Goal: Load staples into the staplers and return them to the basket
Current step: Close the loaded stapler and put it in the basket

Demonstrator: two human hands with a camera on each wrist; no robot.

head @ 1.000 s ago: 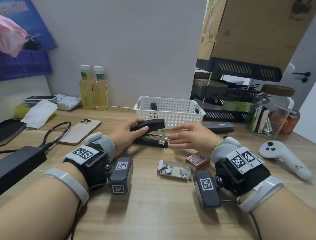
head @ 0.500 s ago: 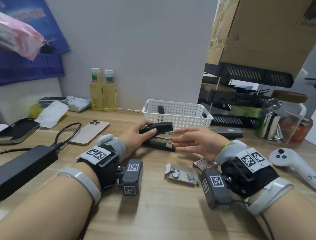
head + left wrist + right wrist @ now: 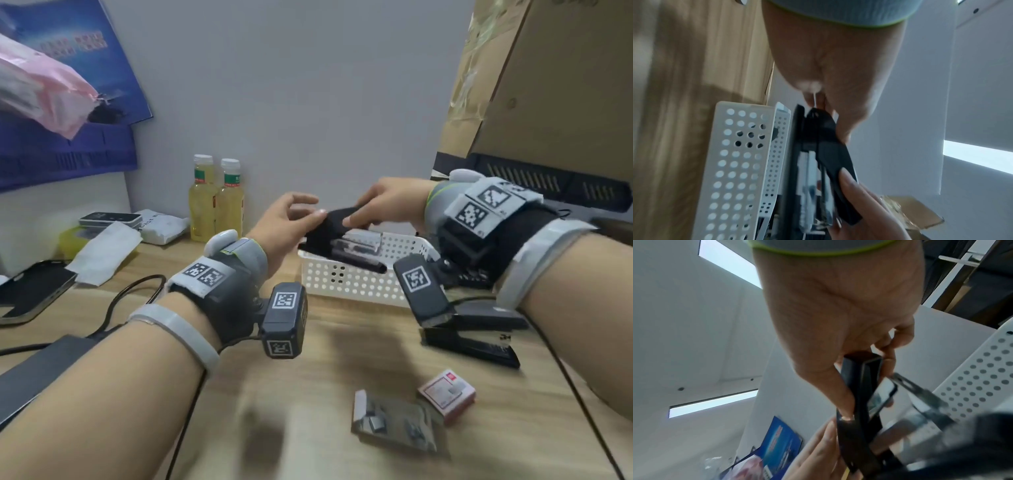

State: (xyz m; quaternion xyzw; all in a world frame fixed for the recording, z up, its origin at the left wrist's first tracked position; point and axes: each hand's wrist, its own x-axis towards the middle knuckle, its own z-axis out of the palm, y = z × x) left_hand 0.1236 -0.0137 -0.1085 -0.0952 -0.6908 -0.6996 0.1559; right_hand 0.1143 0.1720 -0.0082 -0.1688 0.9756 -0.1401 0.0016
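Observation:
A black stapler [image 3: 337,236] hangs tilted just above the white perforated basket [image 3: 352,286], held at both ends. My left hand [image 3: 310,215] pinches its rear end between thumb and fingers. My right hand [image 3: 356,219] grips the front, thumb along the top cover. The left wrist view shows the stapler [image 3: 830,146] beside the basket's wall [image 3: 735,162]. In the right wrist view the stapler [image 3: 861,386] is partly opened, with its metal channel showing near the basket [image 3: 982,378]. A second black stapler [image 3: 474,337] lies on the table right of the basket.
A red staple box [image 3: 447,394] and an open tray of loose staples [image 3: 394,423] lie at the table's front. Two yellow bottles [image 3: 217,202] stand at the wall. Phones [image 3: 30,294], a cable and a power brick [image 3: 44,370] fill the left. Black shelves [image 3: 548,181] stand at the right.
The stapler has left the table and risen over the basket. My right hand, open beside it before, now grips its front. My left hand has slid to the rear end.

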